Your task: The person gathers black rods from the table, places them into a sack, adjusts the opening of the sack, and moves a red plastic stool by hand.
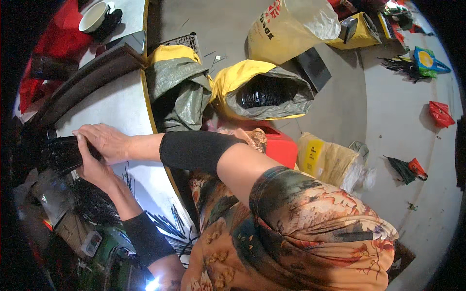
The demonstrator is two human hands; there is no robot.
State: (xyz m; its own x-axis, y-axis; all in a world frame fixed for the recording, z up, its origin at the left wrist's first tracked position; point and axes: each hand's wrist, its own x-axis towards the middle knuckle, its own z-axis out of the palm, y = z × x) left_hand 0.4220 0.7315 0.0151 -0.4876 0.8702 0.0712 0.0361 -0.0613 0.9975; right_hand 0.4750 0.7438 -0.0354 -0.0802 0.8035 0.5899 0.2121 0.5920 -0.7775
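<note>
At the left edge of the white table (109, 109), both my hands are around a dark, glossy black bundle (63, 154); its exact kind is hard to make out. My right hand (103, 140) lies over its upper side, fingers closed together. My left hand (92, 167) grips it from below, thumb pointing up beside the right fingers. Much of the bundle is lost in shadow. Thin black strips (170, 225) lie scattered on the table nearer my body, and a dark tangled heap (94, 201) sits just below my left hand.
A curved dark board (92, 80) crosses the table; a white bowl (93, 17) stands beyond it. Right of the table are open grey-and-yellow sacks (264, 89), a red container (281, 148) and a large translucent yellow bag (286, 31). A small white device (91, 243) is at lower left.
</note>
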